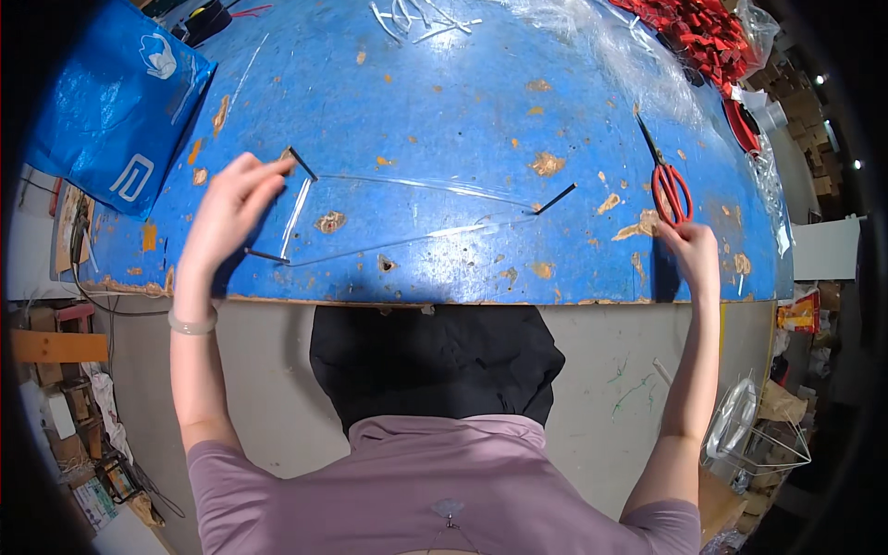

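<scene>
Three dark nails stand up from the blue tabletop, with clear, shiny strands (435,185) stretched round them in a long triangle. My left hand (231,208) is at the far left nail (303,164), its thumb and fingertips pinched together beside it; whatever they hold is too thin to make out. Closer to me is the near left nail (268,256), and the right nail (556,198) leans at the triangle's narrow end. Scissors (668,180) with red handles lie at the right, blades pointing away. My right hand (694,250) has its fingers closed at the lower end of the handles.
The worn blue table (444,268) has chipped patches. A blue bag (102,111) lies at the left. Short white strips (425,20) lie at the far side. Clear plastic film (638,65), a red heap of pieces (694,42) and a red-handled tool (742,127) are at the far right.
</scene>
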### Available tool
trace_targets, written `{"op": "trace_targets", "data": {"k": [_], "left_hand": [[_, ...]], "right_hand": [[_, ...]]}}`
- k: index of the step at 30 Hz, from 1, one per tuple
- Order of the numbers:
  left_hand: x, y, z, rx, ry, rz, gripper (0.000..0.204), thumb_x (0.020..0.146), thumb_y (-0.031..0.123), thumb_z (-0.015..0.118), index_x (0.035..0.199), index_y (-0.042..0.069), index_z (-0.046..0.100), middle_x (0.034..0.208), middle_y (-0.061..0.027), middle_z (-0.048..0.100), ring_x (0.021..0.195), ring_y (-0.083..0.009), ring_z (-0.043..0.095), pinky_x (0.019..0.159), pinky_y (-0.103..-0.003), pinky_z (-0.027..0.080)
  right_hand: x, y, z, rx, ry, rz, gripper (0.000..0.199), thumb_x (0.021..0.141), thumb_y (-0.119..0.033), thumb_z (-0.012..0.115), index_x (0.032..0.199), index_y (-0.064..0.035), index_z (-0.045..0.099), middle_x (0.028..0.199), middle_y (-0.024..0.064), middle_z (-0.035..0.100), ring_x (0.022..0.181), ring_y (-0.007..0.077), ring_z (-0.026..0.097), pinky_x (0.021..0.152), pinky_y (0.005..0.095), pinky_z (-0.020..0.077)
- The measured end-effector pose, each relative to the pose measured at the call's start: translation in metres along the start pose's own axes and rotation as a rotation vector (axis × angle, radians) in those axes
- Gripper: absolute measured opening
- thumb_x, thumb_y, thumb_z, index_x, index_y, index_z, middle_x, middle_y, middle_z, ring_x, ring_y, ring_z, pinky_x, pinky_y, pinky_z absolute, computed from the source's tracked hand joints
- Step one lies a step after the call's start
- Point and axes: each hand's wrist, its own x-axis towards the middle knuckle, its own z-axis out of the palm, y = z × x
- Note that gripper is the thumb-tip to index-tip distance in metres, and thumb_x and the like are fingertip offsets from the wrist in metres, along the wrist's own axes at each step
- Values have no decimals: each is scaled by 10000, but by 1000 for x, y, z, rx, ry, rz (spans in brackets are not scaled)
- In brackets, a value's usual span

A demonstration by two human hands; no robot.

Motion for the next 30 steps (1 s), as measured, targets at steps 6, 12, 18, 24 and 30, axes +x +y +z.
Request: {"op": "trace_targets", "data": {"k": [6, 12, 18, 24, 30], "left_hand": [[-14, 89, -14, -277, 263, 211, 244, 774, 59, 539, 1012, 34, 589, 831, -82, 564, 710, -154, 524, 629, -247, 413], [10, 186, 116, -90, 69, 410, 642, 793, 418, 529, 1192, -66, 387, 1264, -196, 374, 1201, -296, 338, 1004, -399, 249], [14, 187, 147, -6, 153, 323, 690, 775, 492, 493, 1169, -70, 412, 1247, -207, 379, 1208, -297, 311, 1002, -386, 238], [-14, 255, 139, -213, -184, 433, 404, 680, 325, 622, 849, -32, 538, 862, -147, 511, 849, -308, 488, 741, -390, 393], [-128, 367, 156, -1297, -1369, 892, 329, 788, 320, 551, 851, -3, 565, 697, -97, 548, 645, -220, 534, 589, -330, 430]], "right_hand": [[-81, 38, -12, 84, -93, 206, 415, 746, -293, 638, 502, 15, 504, 422, 21, 405, 442, 56, 346, 410, 259, 277], [-154, 76, -23, 227, -107, 374, 397, 774, -291, 625, 507, -20, 512, 437, -56, 308, 443, 41, 262, 421, 238, 190], [-268, 128, 6, 605, -174, 719, 322, 776, -250, 629, 539, -47, 544, 439, -73, 348, 415, 15, 271, 391, 212, 176], [-351, 111, 2, 496, -627, 825, 273, 721, -194, 676, 535, -18, 581, 467, -28, 458, 412, 58, 359, 391, 225, 242], [-349, 64, -48, 1194, -705, 100, 190, 640, -110, 712, 575, 25, 595, 526, 54, 537, 461, 121, 466, 424, 249, 327]]}}
